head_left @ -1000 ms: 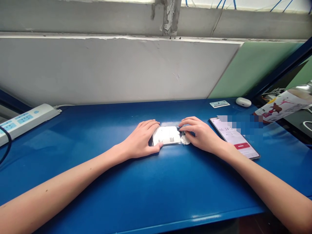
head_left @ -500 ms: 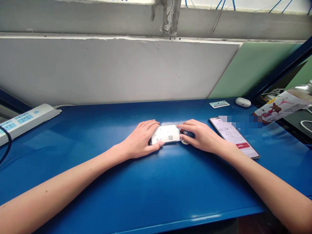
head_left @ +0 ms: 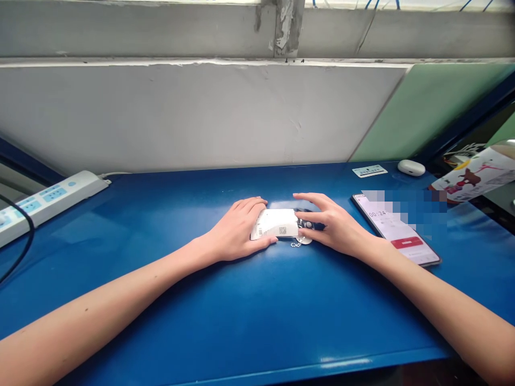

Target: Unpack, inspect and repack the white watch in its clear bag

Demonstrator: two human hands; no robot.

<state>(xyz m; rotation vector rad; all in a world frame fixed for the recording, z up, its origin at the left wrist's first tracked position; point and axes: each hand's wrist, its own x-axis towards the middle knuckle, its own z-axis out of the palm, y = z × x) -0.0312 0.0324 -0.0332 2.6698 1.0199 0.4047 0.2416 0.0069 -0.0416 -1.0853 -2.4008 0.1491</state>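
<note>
A small flat white packet point(head_left: 277, 222) lies on the blue table, a printed square code near its right end. Its clear edges look like plastic film. My left hand point(head_left: 243, 225) is closed over its left end, thumb along the near edge and fingers at the far side. At the other end, my right hand point(head_left: 330, 220) has its fingers spread, with the index finger raised clear and the middle finger and thumb touching the right edge. Between them shows a dark part point(head_left: 308, 222) with a pale round spot. A short bead chain point(head_left: 295, 244) sticks out below.
Right of my hands lies a phone point(head_left: 402, 230) showing a timer. Beyond it are a white card point(head_left: 369, 171), a white earbud case point(head_left: 411, 168) and a tilted labelled bottle point(head_left: 475, 174). A power strip point(head_left: 56, 198) with a black cable is at the left. A wall closes off the back.
My right index finger has lifted off the packet and the hand has spread wider. The bead chain now shows at the near edge. My left hand stays on the packet; the view shifts slightly.
</note>
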